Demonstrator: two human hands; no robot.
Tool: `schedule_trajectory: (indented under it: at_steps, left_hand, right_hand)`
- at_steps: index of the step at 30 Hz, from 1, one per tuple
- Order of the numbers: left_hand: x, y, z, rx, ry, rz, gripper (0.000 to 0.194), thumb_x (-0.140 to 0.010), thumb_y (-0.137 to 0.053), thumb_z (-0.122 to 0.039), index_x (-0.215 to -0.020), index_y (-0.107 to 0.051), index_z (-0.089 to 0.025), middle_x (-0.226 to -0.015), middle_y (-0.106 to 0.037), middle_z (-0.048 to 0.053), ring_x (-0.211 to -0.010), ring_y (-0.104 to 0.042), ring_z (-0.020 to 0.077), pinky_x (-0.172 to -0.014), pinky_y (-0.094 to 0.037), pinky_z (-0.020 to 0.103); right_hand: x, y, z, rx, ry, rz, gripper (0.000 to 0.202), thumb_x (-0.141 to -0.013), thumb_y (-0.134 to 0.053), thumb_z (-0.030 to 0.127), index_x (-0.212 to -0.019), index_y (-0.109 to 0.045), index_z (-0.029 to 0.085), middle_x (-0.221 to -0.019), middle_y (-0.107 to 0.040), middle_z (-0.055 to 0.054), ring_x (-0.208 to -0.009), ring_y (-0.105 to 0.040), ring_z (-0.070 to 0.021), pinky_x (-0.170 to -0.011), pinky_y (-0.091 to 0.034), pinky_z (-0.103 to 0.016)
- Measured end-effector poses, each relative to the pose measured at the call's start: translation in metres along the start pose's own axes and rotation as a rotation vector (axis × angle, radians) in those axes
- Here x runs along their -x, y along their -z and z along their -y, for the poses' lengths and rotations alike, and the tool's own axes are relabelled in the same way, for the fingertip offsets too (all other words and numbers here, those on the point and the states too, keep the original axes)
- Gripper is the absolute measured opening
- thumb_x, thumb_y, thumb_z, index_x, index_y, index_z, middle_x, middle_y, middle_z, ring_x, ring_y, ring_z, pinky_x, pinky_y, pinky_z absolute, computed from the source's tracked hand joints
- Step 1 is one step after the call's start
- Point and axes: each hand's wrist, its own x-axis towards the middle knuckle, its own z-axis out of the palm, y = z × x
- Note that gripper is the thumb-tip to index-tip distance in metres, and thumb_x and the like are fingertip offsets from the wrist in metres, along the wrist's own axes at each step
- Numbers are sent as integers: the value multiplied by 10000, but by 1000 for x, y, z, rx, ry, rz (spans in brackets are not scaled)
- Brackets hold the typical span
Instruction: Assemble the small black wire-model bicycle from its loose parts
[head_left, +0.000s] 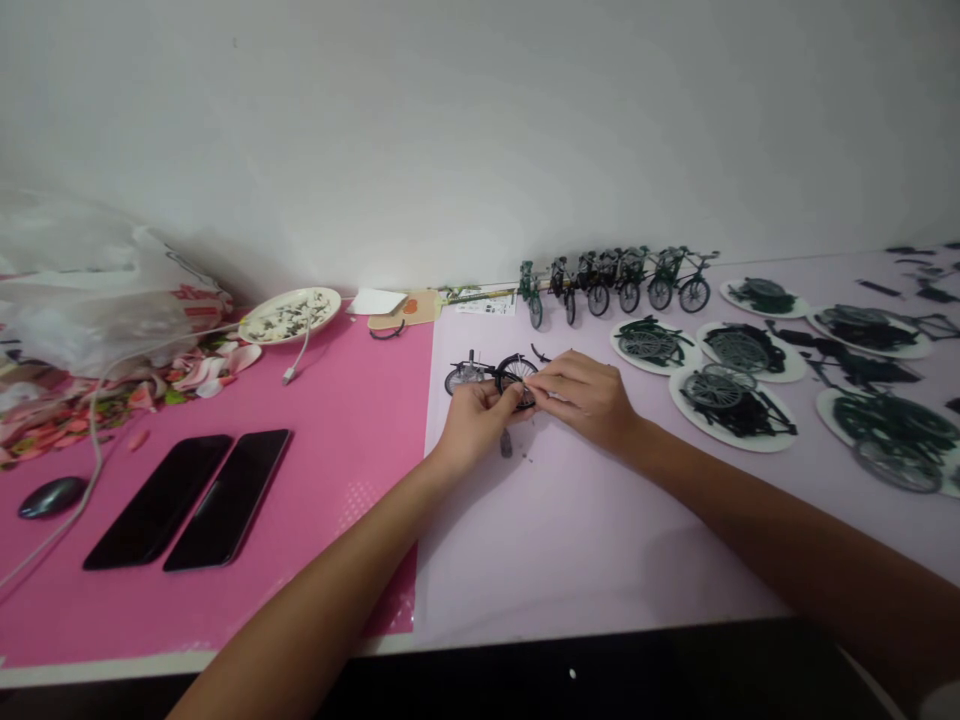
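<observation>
From the head view, I see my left hand point(474, 418) and right hand point(581, 395) meeting over a small black model bicycle point(491, 375) that stands on the pale lilac sheet point(570, 530) of the counter point(90, 668). The left grip is pinched closed on the bicycle's nearer wheel, which I judge steadies the model upright. The right grip is closed too, fingertips pressed against that same wheel from the other side; whether a tiny part sits between them, I cannot tell. A few small dark bits point(507, 444) lie just below the bicycle, within easy reach of both hands.

Behind and to the right of the bicycle stands a row of finished green and black bicycles point(622, 275), lined up along the wall, seemingly parked clear of the working spot. Further right of the bicycle, white plates point(731, 405) hold heaps of wheels and frames, apparently sorted for picking. Left of the bicycle, on the pink mat point(330, 500), two dark phones point(191, 498) lie side by side, with a mouse point(51, 496) beyond them and a plastic bag point(90, 280) at the wall.
</observation>
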Motion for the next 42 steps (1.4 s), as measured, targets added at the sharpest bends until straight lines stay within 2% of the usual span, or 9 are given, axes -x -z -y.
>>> schedule_trajectory:
  at_steps: [5, 9, 17, 22, 25, 29, 33, 38, 42]
  left_hand:
    - [-1, 1, 2, 10, -11, 11, 381, -809, -851, -479, -702, -681, -155, -698, -702, 32, -762, -738, 198, -903, -675, 442]
    - [-5, 1, 7, 68, -39, 25, 422, -797, -857, -527, -763, -673, -148, -729, -693, 19, -839, -754, 208, -953, -655, 451]
    - [-7, 3, 12, 182, -41, 40, 520, -737, -881, -602, -767, -624, -152, -732, -670, 4, -893, -759, 213, -967, -638, 424]
    - [-7, 5, 10, 140, -4, 59, 570, -739, -854, -662, -844, -664, -135, -814, -748, 61, -811, -772, 216, -856, -647, 372]
    - [-7, 7, 7, 69, -18, 95, 604, -785, -793, -703, -921, -693, -123, -826, -765, 92, -726, -756, 201, -749, -632, 328]
    - [-8, 8, 5, -43, -96, 80, 586, -833, -736, -715, -862, -658, -135, -745, -704, 61, -632, -695, 172, -618, -568, 288]
    - [-5, 10, 5, -184, -173, 70, 582, -897, -627, -742, -844, -628, -163, -734, -657, 47, -630, -655, 179, -600, -534, 300]
    - [2, 13, -2, -460, -298, 69, 560, -965, -546, -700, -762, -616, -183, -682, -607, 31, -635, -570, 173, -611, -477, 294]
    - [1, 13, -5, -325, -258, 96, 581, -930, -578, -734, -819, -664, -170, -729, -627, 40, -678, -594, 178, -626, -514, 289]
  right_hand:
    - [2, -1, -1, -19, -8, -3, 162, -983, -663, 143, -983, -783, 251, -789, -736, -33, -713, -670, -187, -645, -563, -344]
    - [2, -1, -2, -51, -35, -24, 190, -954, -705, 129, -1056, -774, 274, -868, -764, -40, -805, -691, -216, -731, -585, -389]
    - [-3, -1, 10, 28, -132, -142, 110, -897, -773, 178, -944, -741, 271, -981, -708, -77, -941, -646, -271, -756, -573, -444]
    - [-2, 0, 11, -58, -235, -86, 200, -914, -714, 177, -1087, -751, 271, -1120, -654, -105, -1105, -626, -313, -892, -568, -505]
    - [-1, -1, 8, -87, -198, -33, 252, -944, -680, 143, -1127, -762, 296, -1191, -684, -103, -1154, -619, -313, -912, -567, -501]
    - [-2, -1, 4, -66, -138, -1, 258, -969, -677, 132, -1129, -760, 317, -1172, -723, -81, -1142, -629, -292, -982, -554, -521]
    - [-3, 2, 0, 11, -86, 11, 180, -986, -680, 151, -1057, -756, 297, -1116, -730, -70, -1110, -629, -273, -993, -550, -500]
    - [-7, 9, -3, 11, 3, 126, 162, -982, -674, 134, -958, -750, 276, -1059, -736, -61, -1099, -635, -258, -963, -542, -451]
    - [-8, 11, -3, 19, 12, 118, 110, -994, -679, 186, -939, -733, 264, -1050, -715, -71, -1085, -621, -262, -957, -538, -452]
